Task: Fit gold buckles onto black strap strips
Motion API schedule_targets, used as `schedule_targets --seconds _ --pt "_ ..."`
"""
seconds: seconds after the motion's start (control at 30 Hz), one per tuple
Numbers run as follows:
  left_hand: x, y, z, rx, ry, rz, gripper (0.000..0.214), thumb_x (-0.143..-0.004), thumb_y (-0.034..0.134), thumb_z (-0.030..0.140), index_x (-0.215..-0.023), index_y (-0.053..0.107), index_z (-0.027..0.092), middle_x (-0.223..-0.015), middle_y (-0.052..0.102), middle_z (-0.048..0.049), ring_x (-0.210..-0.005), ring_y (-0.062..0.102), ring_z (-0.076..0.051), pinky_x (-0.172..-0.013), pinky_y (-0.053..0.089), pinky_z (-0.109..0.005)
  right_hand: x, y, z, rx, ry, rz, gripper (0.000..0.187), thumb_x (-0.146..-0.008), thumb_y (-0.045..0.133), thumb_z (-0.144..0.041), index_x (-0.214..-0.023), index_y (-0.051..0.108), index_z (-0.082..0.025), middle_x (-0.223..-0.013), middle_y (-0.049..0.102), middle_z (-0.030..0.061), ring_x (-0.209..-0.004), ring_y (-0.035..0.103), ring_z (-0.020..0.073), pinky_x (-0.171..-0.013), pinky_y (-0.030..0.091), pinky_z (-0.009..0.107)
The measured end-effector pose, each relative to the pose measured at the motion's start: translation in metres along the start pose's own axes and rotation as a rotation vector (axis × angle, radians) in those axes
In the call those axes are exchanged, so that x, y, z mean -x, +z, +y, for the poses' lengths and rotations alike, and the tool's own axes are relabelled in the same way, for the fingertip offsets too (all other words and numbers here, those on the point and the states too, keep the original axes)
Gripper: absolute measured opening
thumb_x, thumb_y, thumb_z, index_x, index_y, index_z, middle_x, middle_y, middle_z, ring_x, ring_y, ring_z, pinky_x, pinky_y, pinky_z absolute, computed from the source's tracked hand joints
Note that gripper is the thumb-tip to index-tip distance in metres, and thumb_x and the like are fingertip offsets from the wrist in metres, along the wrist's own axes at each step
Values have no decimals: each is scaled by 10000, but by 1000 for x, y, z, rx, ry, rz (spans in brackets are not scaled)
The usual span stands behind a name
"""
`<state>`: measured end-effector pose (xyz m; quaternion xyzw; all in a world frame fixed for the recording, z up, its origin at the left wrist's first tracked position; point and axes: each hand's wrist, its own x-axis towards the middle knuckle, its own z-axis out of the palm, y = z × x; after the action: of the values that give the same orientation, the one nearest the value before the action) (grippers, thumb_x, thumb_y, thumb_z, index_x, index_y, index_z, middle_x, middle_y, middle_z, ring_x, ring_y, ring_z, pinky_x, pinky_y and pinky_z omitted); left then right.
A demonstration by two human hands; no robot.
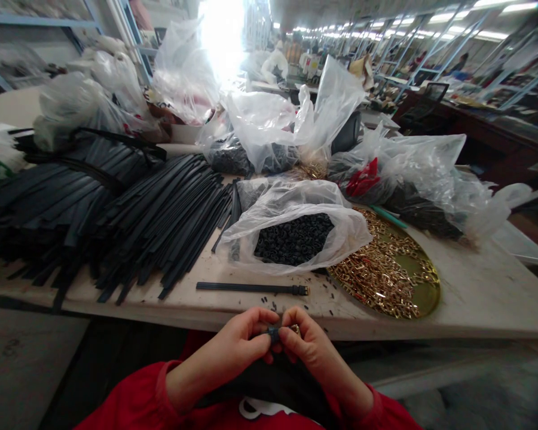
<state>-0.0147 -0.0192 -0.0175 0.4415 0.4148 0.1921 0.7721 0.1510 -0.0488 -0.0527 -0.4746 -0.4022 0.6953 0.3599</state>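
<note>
Just in front of the table's near edge, my left hand (246,335) and my right hand (308,339) meet, both with fingers pinched. Between them shows a short dark strap end (274,334), gripped by my left fingers. A gold buckle (295,329) pokes out from my right fingertips, close against the strap end. My fingers cover most of both pieces. On the table beyond lies a finished-looking black strap (246,288) with a buckle at its right end. A few small black loops (273,306) are scattered near it.
An open plastic bag (233,239) of black loops (293,239) sits ahead. Right of it is a round gold tray (434,289) heaped with gold buckles (376,269). Black straps (161,221) are piled at left. Several plastic bags (269,119) line the back.
</note>
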Motion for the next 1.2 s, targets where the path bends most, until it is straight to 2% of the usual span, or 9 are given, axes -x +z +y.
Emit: schedule_targets --seconds 0.1,0.17,0.33,0.4,0.57,0.77,0.87,1.0,1.2 --pt "4 2 2 80 -11 -32 333 -683 538 197 -1002 473 125 -751 586 -14 -644 536 -109 -609 390 -242 2 3 -6 -68 48 -38 289 -786 523 -449 -784 372 -202 -563 527 -63 -420 383 51 -417 237 169" --pt "5 3 3 98 -10 -49 348 -686 540 206 -1018 468 130 -760 590 -10 -628 542 -98 -617 389 -238 5 4 -8 -9 45 -32 265 -802 495 -442 -784 386 -201 -568 528 -56 -429 393 58 -422 253 176" --pt "8 0 -1 -67 -36 -46 369 -746 515 257 -1086 465 123 -765 608 -14 -639 572 -108 -602 389 -230 15 1 -10 546 -234 44 102 -808 504 -293 -776 510 -196 -673 555 -17 -603 476 109 -544 342 225" --pt "10 -2 -2 -130 -40 -68 378 -758 508 250 -1111 469 119 -718 616 -5 -655 582 -120 -594 390 -227 18 -1 -9 626 -265 10 76 -816 489 -263 -784 520 -202 -694 547 -17 -623 473 113 -558 348 226" --pt "15 -5 -3 -64 -73 -114 405 -744 516 203 -1139 472 129 -905 636 -45 -777 609 -135 -676 428 -238 18 -1 -1 548 -227 16 110 -845 455 -296 -798 476 -199 -695 505 -26 -640 463 111 -575 363 218" --pt "11 0 0 -55 -83 -62 358 -719 545 237 -1057 531 118 -862 631 -35 -672 592 -104 -652 434 -221 20 2 0 640 -295 16 117 -871 399 -289 -839 466 -200 -727 526 -7 -652 484 127 -588 366 239" --pt "11 -1 3 -186 -95 -86 294 -735 522 267 -985 559 116 -732 616 -6 -581 556 -92 -556 408 -195 22 3 0 623 -297 41 134 -885 366 -292 -831 452 -205 -726 518 -5 -660 495 129 -595 375 238" --pt "11 -6 3 -455 -111 -103 229 -751 474 324 -769 580 122 -650 593 4 -473 482 -80 -445 340 -180 20 4 3 726 -328 86 101 -877 382 -268 -870 462 -208 -746 545 8 -674 511 140 -598 373 248" --pt "-1 -1 3 -608 -29 -59 227 -767 406 295 -748 571 141 -605 562 7 -493 498 -104 -449 340 -185 12 -1 9 774 -416 136 103 -876 368 -230 -871 470 -215 -746 564 16 -676 536 151 -608 384 259"
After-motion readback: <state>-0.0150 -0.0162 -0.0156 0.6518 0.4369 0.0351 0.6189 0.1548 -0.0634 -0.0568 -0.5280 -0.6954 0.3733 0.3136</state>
